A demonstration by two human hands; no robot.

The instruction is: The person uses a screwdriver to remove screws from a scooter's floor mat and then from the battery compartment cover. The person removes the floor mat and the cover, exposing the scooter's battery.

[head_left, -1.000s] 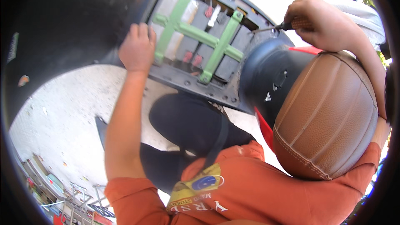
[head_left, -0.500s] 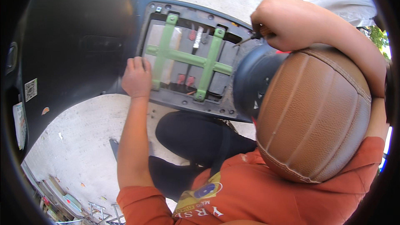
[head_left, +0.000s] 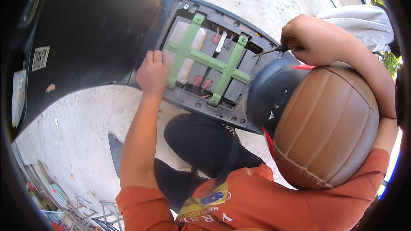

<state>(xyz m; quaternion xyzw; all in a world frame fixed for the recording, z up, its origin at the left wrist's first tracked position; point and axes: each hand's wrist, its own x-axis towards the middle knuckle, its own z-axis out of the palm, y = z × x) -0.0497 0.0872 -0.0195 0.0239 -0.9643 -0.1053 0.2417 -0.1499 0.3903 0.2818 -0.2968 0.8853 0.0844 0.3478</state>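
An open compartment in the scooter's floorboard (head_left: pixel 184 100) holds dark battery blocks (head_left: pixel 242 62) under green metal brackets (head_left: pixel 207 60). My left hand (head_left: pixel 152 70) rests at the compartment's left edge, beside the left bracket, fingers curled; what lies under them is hidden. My right hand (head_left: pixel 312 38) reaches over the brown leather seat (head_left: pixel 325 124), closed round the handle of a screwdriver (head_left: pixel 272 52). Its thin shaft points left, to near the compartment's right side, right of the right bracket; whether the tip touches anything I cannot tell. Red terminal covers (head_left: pixel 201 82) show between the brackets.
A black body panel (head_left: pixel 85 25) rises at the left. Pale concrete ground (head_left: pixel 72 141) surrounds the scooter, with metal stools or frames (head_left: pixel 102 211) at the lower left. A light grey cloth-like cover (head_left: pixel 359 17) lies at the upper right. My bent legs (head_left: pixel 192 141) are beside the floorboard.
The view has shifted as my head moves. Both hands and the screwdriver keep nearly the same places relative to the compartment; any finer movement is too small to tell.
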